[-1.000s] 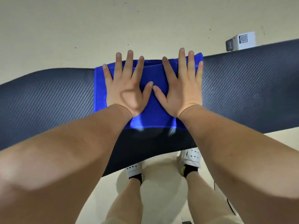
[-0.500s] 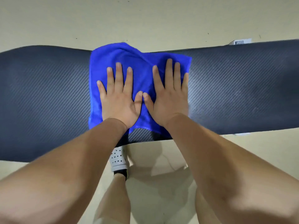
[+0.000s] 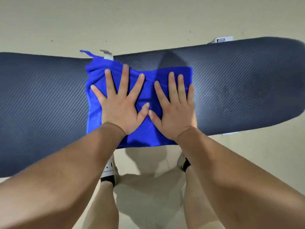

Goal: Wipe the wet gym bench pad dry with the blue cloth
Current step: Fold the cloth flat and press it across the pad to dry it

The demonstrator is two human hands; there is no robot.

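Blue and rumpled at its far left corner, the cloth (image 3: 148, 134) lay spread over the middle of the dark, weave-patterned bench pad (image 3: 239, 90), covering it from the far edge to the near edge. The pad's long axis ran left to right across the view, its rounded right end tilted slightly away. The cloth's bunched corner and its white label (image 3: 108, 55) poked past the pad's far edge, pointing away from the person. The left hand (image 3: 120, 108) and right hand (image 3: 176, 111) pressed flat on the cloth side by side, fingers straight, splayed and aimed at the far edge, thumb tips just beside each other, neither gripping anything. Beyond the pad's far right edge a small white box (image 3: 222, 40) sat on the beige floor (image 3: 148, 22)
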